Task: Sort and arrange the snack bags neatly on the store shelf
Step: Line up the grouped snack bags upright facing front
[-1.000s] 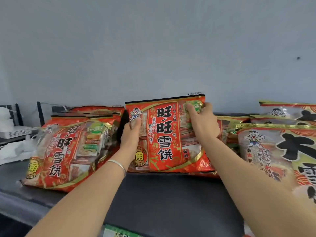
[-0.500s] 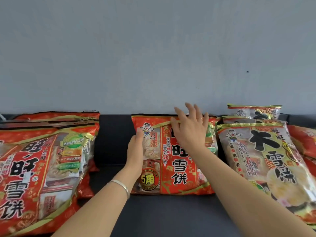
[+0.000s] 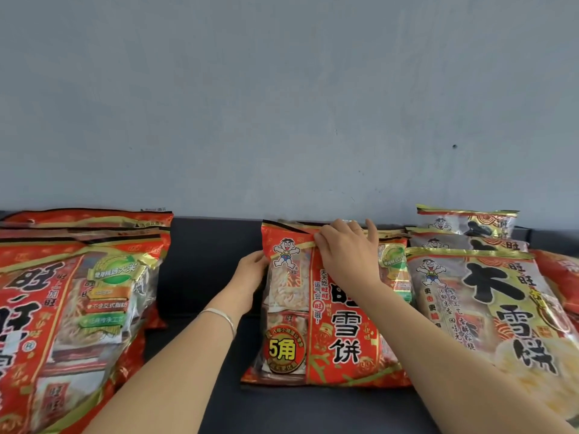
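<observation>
Snack bags — one red middle bag (image 3: pixel 326 324): left hand (image 3: pixel 252 270) cups its left edge, right hand (image 3: pixel 347 255) flat, fingers spread, on top; three gold bags (image 3: pixel 488 308) beside its right.

Location type: retail shop, stock display; a dark shelf (image 3: pixel 203 277) runs along a plain grey-blue wall (image 3: pixel 282 104); identical red snack bags (image 3: pixel 329 308) in printed retail packaging are stacked at 9 o'clock and at centre; gold-trimmed bags (image 3: pixel 488 308) of a second variety are stacked at 3 o'clock.
</observation>
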`<state>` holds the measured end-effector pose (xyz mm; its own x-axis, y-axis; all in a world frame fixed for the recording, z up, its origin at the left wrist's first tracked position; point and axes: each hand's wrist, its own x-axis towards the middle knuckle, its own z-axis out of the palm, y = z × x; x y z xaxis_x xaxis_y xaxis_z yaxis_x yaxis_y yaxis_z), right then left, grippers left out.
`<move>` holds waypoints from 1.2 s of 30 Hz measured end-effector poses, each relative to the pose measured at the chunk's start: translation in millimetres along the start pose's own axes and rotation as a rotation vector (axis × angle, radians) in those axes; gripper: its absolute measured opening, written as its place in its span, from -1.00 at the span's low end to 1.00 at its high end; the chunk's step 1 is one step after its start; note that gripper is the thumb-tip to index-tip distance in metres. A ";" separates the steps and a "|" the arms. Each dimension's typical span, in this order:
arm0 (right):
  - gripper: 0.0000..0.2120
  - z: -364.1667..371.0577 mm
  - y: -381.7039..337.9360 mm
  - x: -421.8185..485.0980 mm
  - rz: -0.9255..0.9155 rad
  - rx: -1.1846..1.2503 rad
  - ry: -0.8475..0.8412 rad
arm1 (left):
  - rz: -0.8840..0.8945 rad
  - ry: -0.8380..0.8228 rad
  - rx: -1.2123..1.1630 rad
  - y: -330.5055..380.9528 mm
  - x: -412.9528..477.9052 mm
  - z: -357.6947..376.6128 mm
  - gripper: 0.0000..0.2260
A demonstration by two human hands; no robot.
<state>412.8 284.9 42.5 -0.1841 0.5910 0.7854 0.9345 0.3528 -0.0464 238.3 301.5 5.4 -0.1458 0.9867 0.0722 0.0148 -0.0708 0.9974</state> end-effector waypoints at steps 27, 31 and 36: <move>-0.62 22.8 1.8 4.0 -0.012 -0.085 0.245 | 0.175 0.124 -0.179 43.9 25.5 -6.6 -0.84; -0.65 22.9 -11.1 9.0 0.023 -0.030 0.160 | 0.218 0.238 -0.213 45.2 25.6 -27.3 -0.93; -0.68 35.7 -51.4 18.5 0.070 -0.005 0.131 | 0.187 0.337 -0.336 45.3 22.0 -56.5 -0.85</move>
<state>350.5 303.5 37.4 -0.0776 0.5141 0.8542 0.9454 0.3101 -0.1007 179.9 311.7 52.3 -0.4830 0.8543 0.1920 -0.2397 -0.3399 0.9094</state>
